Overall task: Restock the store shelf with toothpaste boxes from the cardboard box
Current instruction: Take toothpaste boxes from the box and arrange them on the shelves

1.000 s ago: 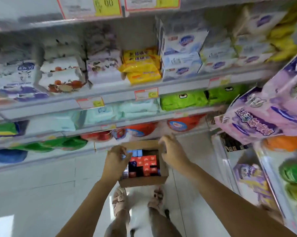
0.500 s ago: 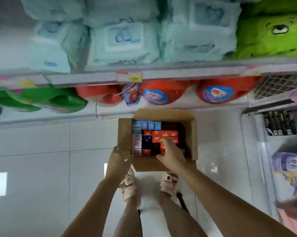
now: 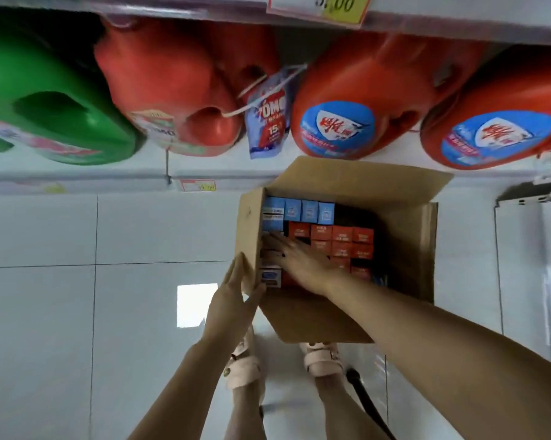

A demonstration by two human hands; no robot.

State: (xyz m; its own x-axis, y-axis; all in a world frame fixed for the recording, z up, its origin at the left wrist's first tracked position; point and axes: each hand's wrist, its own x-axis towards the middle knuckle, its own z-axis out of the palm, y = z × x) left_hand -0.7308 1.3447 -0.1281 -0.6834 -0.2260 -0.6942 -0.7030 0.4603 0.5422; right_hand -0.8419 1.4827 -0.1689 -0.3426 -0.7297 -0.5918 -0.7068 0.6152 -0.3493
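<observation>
The toothpaste boxes (image 3: 342, 241) lie right under my right hand (image 3: 299, 262), standing on end and packed tight inside the cardboard box (image 3: 406, 249), which sits open on the floor (image 3: 45, 312) just in front of my feet. My right hand is down inside it, over the left column of packs, fingers stretched out and spread, fingertips against the packs beside the left wall. It is blurred, and I cannot make out any pack pinched between finger and thumb.

A row of blue boxes (image 3: 301, 211) runs along the far side, a block of red boxes (image 3: 352, 249) fills the middle, and a white and blue pack shows at the near left corner, just beside my wrist. A dark gap sits at the far right of the blue row. The flaps stand up and out all round.

My left hand (image 3: 233, 300) is outside, laid flat against the left flap close to its near corner, fingers straight and together, pointing away from me. Both forearms reach down and forward, the right one crossing over the near flap.

Beyond the box is the bottom shelf (image 3: 77, 177), carrying red detergent jugs (image 3: 347, 106) and a green jug (image 3: 45, 90), with a blue sachet (image 3: 269, 117) hung between two red ones and a price tag (image 3: 196, 185) on the shelf edge
</observation>
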